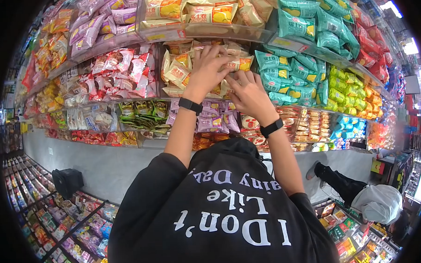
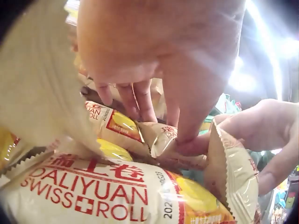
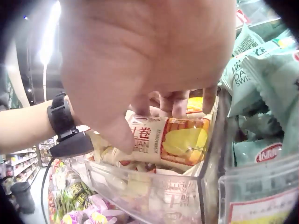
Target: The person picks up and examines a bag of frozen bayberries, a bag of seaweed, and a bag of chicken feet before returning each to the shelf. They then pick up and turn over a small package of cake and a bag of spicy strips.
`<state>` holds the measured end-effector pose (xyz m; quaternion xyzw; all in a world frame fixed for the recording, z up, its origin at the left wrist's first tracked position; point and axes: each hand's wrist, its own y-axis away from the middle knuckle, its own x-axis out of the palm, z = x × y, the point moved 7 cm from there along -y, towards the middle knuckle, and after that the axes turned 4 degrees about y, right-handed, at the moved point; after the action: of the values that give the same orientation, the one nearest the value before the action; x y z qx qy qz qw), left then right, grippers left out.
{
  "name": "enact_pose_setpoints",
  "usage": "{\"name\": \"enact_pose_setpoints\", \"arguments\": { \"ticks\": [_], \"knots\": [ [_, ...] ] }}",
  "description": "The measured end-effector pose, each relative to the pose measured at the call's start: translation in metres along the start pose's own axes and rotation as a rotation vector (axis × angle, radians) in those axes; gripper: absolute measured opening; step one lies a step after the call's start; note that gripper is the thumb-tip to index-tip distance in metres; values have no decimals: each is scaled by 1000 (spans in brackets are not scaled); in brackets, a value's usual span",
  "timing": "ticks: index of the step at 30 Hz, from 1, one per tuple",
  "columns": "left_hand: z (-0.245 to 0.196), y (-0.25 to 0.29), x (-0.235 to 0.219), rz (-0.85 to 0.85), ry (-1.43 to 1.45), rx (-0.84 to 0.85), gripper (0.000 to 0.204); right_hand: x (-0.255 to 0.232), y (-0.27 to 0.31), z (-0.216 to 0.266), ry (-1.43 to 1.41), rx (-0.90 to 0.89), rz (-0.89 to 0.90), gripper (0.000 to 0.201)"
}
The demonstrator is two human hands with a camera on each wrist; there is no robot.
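Cream-wrapped Swiss roll packets (image 1: 178, 73) with red print and a yellow picture fill a clear bin. Over them, my left hand (image 1: 209, 69) reaches in with fingers extended and spread; in the left wrist view its fingertips (image 2: 145, 109) touch packets and its thumb points toward my right hand (image 1: 252, 94). At the bin's right side, my right hand grips a Swiss roll packet (image 3: 173, 140), thumb across its front and fingers behind its top edge. Another packet (image 2: 110, 189) lies close below my left hand. Some of the bin's contents are hidden under both hands.
Teal packets (image 1: 280, 69) fill the neighbouring bin on the right, red-and-white ones (image 1: 118, 70) the left bin. A clear bin wall (image 3: 140, 184) stands in front of my right hand. Behind, a person in a white cap (image 1: 377, 204) is by another shelf.
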<state>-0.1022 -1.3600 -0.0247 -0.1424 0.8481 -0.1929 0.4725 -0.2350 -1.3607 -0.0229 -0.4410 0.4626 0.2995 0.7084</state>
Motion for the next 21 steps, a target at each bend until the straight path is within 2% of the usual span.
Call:
{"name": "enact_pose_setpoints", "arguments": {
  "ticks": [5, 8, 11, 17, 20, 21],
  "knots": [
    [-3, 0, -2, -10, 48, 26, 23, 1, -4, -2, 51, 120, 55, 38],
    [1, 3, -4, -59, 12, 12, 21, -2, -6, -6, -15, 185, -57, 34],
    [6, 7, 0, -17, 54, -22, 21, -4, -4, -3, 16, 114, -89, 29],
    [6, 9, 4, 0, 60, -23, 20, 9, -6, -8, 51, 202, -57, 35],
    [-3, 12, 2, 4, 9, -17, 21, 7, -4, -7, 17, 194, -64, 35],
    [-6, 15, 1, -13, 25, -14, 21, -1, 1, -6, -65, 183, -118, 33]
  ]
}}
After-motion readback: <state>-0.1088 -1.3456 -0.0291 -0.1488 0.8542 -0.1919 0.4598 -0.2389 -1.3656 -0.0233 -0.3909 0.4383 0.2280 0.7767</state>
